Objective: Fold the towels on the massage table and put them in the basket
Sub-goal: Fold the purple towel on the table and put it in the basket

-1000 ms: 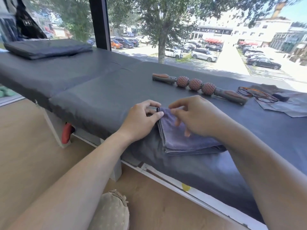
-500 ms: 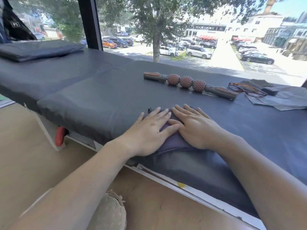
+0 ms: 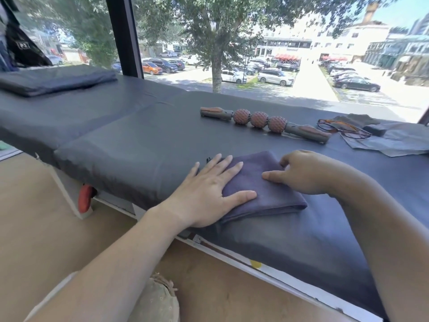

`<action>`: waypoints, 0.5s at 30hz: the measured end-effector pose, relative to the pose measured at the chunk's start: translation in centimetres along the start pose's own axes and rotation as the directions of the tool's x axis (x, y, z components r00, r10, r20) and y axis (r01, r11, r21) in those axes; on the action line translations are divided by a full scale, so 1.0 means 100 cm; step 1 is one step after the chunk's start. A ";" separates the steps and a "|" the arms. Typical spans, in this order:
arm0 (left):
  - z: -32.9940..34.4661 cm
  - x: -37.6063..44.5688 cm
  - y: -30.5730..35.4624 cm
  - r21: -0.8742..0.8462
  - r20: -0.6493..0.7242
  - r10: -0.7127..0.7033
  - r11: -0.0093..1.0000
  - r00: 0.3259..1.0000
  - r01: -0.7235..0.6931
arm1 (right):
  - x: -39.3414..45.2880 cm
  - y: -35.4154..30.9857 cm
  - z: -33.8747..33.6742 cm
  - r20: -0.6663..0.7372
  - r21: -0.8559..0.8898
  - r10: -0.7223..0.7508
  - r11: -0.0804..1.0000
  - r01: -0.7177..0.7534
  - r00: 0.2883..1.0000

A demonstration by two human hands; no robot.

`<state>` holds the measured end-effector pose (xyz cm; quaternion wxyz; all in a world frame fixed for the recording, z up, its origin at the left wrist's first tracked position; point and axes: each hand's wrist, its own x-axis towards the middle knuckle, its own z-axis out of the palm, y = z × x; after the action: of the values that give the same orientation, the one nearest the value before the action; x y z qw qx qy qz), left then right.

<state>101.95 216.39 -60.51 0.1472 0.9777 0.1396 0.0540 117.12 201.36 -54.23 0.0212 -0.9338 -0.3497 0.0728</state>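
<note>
Your left hand: fingers spread flat on folded towel. Right hand: fingers half-curled, touched towel. Massage table by window.

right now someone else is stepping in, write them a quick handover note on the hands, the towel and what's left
Left hand: open, flat on the left part of the folded towel.
Right hand: fingers curled at the towel's right edge, gripping nothing that shows.
Towel: purple, folded into a compact stack near the front edge of the massage table.
Done: folding looks finished.
Left: put the towel in the basket, which is out of view.
</note>
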 end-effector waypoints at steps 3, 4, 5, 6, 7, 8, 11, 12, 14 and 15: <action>-0.009 0.000 -0.001 -0.196 -0.080 -0.020 0.981 0.997 0.004 | -0.007 -0.004 -0.005 -0.049 0.236 -0.053 0.970 0.064 0.997; -0.013 0.001 -0.003 -0.298 -0.143 -0.046 0.954 0.989 0.001 | -0.008 -0.006 -0.004 -0.080 0.345 -0.058 0.935 0.082 0.995; -0.018 0.003 -0.005 -0.384 -0.211 -0.080 0.923 0.974 -0.007 | -0.009 -0.007 -0.004 -0.106 0.447 -0.059 0.889 0.101 0.993; -0.024 0.005 -0.007 -0.436 -0.271 -0.112 0.900 0.956 -0.018 | -0.011 -0.009 -0.004 -0.130 0.524 -0.065 0.843 0.124 0.989; -0.030 0.007 -0.009 -0.468 -0.310 -0.136 0.883 0.941 -0.027 | -0.011 -0.011 -0.005 -0.157 0.580 -0.075 0.800 0.154 0.985; -0.036 0.009 -0.011 -0.503 -0.320 -0.150 0.864 0.935 -0.033 | -0.013 -0.013 -0.007 -0.184 0.624 -0.093 0.758 0.189 0.979; -0.055 0.008 -0.010 -0.645 -0.253 -0.114 0.760 0.961 -0.080 | -0.026 -0.021 -0.019 -0.258 0.700 -0.230 0.625 0.346 0.938; -0.061 0.006 -0.009 -0.692 -0.232 -0.076 0.714 0.970 -0.109 | -0.032 -0.023 -0.024 -0.265 0.713 -0.297 0.580 0.394 0.917; -0.070 0.001 -0.003 -0.764 -0.213 -0.015 0.626 0.977 -0.156 | -0.042 -0.024 -0.033 -0.266 0.714 -0.403 0.527 0.460 0.875; -0.073 -0.002 0.001 -0.795 -0.216 -0.007 0.581 0.976 -0.172 | -0.043 -0.023 -0.037 -0.265 0.717 -0.423 0.514 0.471 0.866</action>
<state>100.75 218.24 -53.51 0.5590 0.7982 0.0676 0.2139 112.94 200.34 -49.87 0.4396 -0.7154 -0.5129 0.1786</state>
